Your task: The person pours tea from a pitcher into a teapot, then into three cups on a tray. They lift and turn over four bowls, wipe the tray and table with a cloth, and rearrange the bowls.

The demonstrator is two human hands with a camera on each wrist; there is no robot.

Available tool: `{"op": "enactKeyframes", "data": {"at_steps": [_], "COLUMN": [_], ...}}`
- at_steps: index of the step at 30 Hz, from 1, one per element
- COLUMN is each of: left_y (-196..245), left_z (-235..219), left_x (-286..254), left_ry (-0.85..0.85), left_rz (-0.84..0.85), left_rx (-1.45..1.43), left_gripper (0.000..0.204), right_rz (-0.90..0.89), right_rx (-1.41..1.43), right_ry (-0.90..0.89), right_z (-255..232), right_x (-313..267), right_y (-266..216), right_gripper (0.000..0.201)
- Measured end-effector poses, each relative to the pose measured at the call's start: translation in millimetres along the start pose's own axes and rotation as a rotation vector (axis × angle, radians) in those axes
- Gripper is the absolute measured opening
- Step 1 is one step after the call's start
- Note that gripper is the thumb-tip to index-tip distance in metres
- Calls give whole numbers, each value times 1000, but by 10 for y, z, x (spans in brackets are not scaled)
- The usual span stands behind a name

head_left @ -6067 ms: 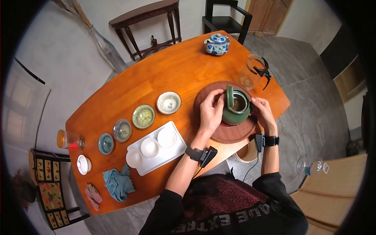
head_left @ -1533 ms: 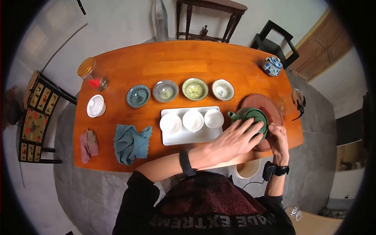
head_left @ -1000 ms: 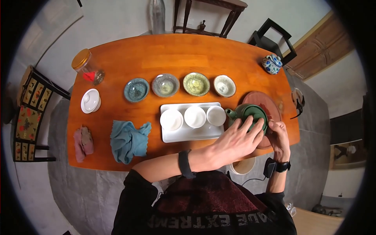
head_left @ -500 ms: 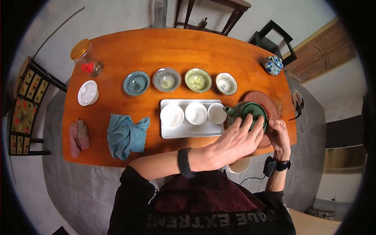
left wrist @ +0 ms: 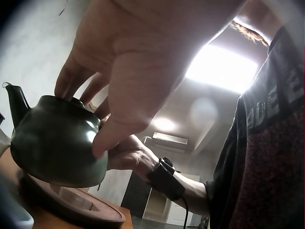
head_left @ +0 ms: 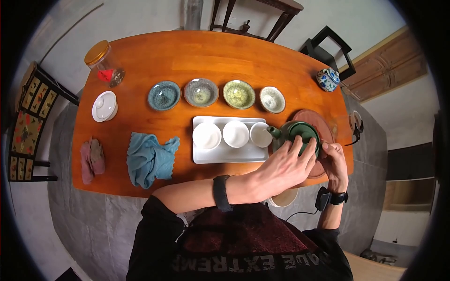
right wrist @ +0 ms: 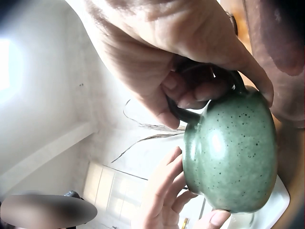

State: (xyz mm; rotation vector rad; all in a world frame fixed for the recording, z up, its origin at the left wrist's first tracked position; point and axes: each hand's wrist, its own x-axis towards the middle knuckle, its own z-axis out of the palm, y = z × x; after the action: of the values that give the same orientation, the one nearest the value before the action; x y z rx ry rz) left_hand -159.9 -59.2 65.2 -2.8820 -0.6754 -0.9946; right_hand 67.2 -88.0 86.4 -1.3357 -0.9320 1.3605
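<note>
The green teapot [head_left: 284,136] is held off the round brown board [head_left: 315,120], its spout pointing left over the edge of the rightmost white cup [head_left: 260,135]. My left hand [head_left: 281,169] rests on the lid with spread fingers; in the left wrist view its thumb touches the side of the teapot [left wrist: 57,143]. My right hand [head_left: 335,164] grips the handle, with fingers curled through it in the right wrist view, where the green body [right wrist: 238,152] shows. Two more white cups [head_left: 236,134] [head_left: 206,136] stand on the white tray [head_left: 229,156]. No liquid is seen leaving the spout.
Several glazed bowls [head_left: 201,92] stand in a row behind the tray. Leftward are a blue cloth [head_left: 152,161], a pink cloth [head_left: 92,160], a white lidded bowl [head_left: 104,106] and a jar [head_left: 105,65]. A glass jug [head_left: 355,122] and a patterned pot [head_left: 328,80] stand right.
Since the earliest frame, the lid has gone from upright in my left hand to lying on the teapot, and the teapot has moved left towards the tray. Over the last second both hands barely move.
</note>
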Motion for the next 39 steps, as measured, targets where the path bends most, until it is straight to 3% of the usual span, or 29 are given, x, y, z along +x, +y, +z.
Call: {"op": "enactKeyframes", "data": {"at_steps": [39], "left_y": [19], "left_z": [49], "left_x": [-7], "left_ry": [-4], "left_rz": [2], "left_rx": [-12], "left_gripper": [57], "right_rz": [3], "right_rx": [4], "right_ry": [14], "right_z": [-22], "right_x": [-24], "right_y": [19], "right_gripper": [34]}}
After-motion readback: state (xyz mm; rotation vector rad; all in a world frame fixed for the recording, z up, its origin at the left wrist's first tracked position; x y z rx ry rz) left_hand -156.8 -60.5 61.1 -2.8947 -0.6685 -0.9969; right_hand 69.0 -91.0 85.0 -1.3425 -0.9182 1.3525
